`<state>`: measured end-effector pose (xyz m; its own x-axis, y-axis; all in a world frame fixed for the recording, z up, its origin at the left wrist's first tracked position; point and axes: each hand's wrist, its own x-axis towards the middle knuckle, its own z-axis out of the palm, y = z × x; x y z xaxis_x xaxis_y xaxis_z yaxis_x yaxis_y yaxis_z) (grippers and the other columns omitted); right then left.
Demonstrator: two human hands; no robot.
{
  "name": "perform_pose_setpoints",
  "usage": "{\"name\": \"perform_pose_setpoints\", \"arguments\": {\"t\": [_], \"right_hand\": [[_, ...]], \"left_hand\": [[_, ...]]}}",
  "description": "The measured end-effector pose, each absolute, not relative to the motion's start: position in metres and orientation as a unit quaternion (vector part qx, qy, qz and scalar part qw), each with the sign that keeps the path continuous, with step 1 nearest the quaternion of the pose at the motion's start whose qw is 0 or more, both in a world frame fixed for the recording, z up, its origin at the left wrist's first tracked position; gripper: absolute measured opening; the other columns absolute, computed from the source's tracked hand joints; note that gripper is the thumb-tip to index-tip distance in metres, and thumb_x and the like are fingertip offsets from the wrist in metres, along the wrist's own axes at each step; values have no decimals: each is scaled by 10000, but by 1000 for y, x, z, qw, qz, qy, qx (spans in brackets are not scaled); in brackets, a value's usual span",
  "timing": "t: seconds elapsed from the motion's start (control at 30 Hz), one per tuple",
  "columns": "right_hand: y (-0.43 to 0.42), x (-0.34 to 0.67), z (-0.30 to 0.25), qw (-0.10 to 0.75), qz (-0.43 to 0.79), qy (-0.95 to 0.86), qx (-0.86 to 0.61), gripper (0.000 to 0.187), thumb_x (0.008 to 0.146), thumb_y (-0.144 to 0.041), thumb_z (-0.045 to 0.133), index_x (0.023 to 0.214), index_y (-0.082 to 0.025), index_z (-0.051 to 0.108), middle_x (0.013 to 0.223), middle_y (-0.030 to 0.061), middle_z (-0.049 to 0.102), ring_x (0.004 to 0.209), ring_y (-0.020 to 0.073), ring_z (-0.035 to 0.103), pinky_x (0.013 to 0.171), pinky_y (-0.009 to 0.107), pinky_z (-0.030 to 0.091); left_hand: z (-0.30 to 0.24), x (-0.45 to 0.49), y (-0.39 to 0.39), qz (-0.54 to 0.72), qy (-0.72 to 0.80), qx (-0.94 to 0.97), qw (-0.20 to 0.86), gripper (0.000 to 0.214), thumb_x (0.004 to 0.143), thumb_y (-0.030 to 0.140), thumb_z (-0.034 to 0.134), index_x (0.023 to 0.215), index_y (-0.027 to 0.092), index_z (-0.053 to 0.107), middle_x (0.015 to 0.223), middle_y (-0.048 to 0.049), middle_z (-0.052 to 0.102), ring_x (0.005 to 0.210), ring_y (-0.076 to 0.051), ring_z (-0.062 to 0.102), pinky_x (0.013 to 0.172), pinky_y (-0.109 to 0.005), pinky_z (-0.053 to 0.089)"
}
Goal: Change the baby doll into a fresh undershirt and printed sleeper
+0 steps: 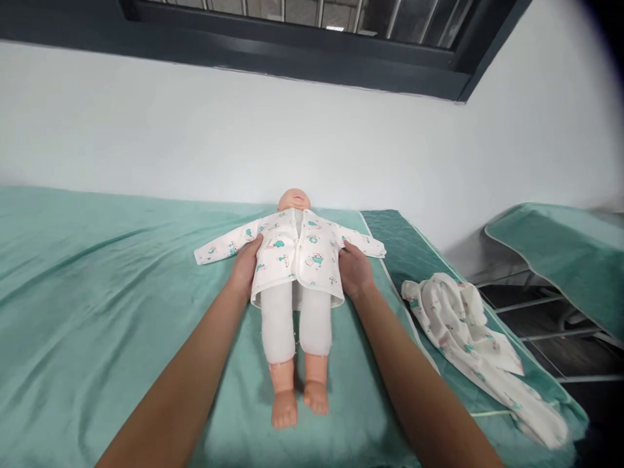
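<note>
A baby doll lies on its back on the green bed sheet, head toward the wall, legs bare below white padding. It wears a white printed jacket with sleeves spread out. My left hand rests against the doll's left flank, fingers closed on the jacket's side. My right hand presses the other flank, fingers curled onto the jacket's edge under the sleeve.
A crumpled white printed garment lies on the bed's right edge. A white wall stands behind the bed, with a dark window frame above. A second green-covered bed stands to the right across a gap.
</note>
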<state>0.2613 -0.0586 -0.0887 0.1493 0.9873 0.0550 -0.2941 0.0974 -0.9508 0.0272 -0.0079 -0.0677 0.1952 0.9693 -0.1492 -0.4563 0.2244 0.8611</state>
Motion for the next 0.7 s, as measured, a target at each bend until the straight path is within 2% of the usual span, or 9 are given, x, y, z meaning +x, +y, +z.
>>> {"name": "perform_pose_setpoints", "arguments": {"t": [0.13, 0.27, 0.37, 0.5, 0.53, 0.6, 0.7], "right_hand": [[-76, 255, -95, 672, 507, -326, -431, 463, 830, -465, 437, 1197, -182, 438, 1310, 89, 534, 1193, 116, 566, 1063, 339, 502], [-127, 248, -102, 711, 452, -299, -448, 667, 774, -410, 576, 1341, -244, 266, 1422, 94, 434, 1250, 113, 532, 1054, 343, 498], [-169, 268, -98, 676, 284, -368, -572, 591, 771, -417, 551, 1288, -186, 379, 1327, 110, 515, 1178, 122, 561, 1005, 317, 497], [-211, 336, -80, 634, 132, -354, -674, 489, 751, -385, 519, 1175, -145, 472, 1214, 105, 554, 1068, 123, 547, 1029, 319, 434], [-220, 354, -75, 613, 102, -343, -704, 473, 739, -372, 529, 1148, -138, 491, 1157, 102, 566, 1021, 128, 536, 1025, 332, 417], [-236, 382, -70, 552, 74, -343, -756, 364, 656, -308, 598, 961, -112, 561, 978, 89, 588, 916, 135, 505, 1014, 345, 383], [-257, 404, -72, 474, 67, -360, -801, 281, 580, -259, 661, 797, -98, 585, 856, 77, 579, 842, 126, 479, 950, 294, 377]], "left_hand": [[-67, 24, -17, 556, 369, 340, 662, 529, 833, 424, 578, 1232, 77, 562, 1030, -113, 653, 945, -155, 640, 889, -287, 547], [-72, 17, -35, 616, 431, 360, 553, 578, 788, 363, 609, 1306, 136, 488, 1205, -105, 592, 956, -118, 610, 827, -238, 529], [-79, 9, -61, 605, 491, 437, 449, 530, 766, 361, 640, 1253, 181, 532, 1272, -76, 556, 972, -91, 591, 804, -187, 497], [-82, -4, -106, 522, 513, 566, 380, 461, 838, 442, 559, 1231, 201, 555, 1179, -65, 594, 944, -97, 585, 814, -212, 483], [-82, -7, -117, 509, 516, 587, 361, 441, 852, 441, 538, 1218, 196, 560, 1182, -67, 590, 973, -104, 583, 843, -224, 482], [-82, -12, -133, 493, 521, 621, 318, 402, 867, 426, 516, 1181, 183, 574, 1206, -69, 571, 1048, -117, 568, 903, -242, 473], [-81, -18, -144, 490, 505, 659, 265, 389, 872, 406, 509, 1179, 173, 568, 1235, -74, 544, 1132, -127, 529, 957, -257, 460]]}}
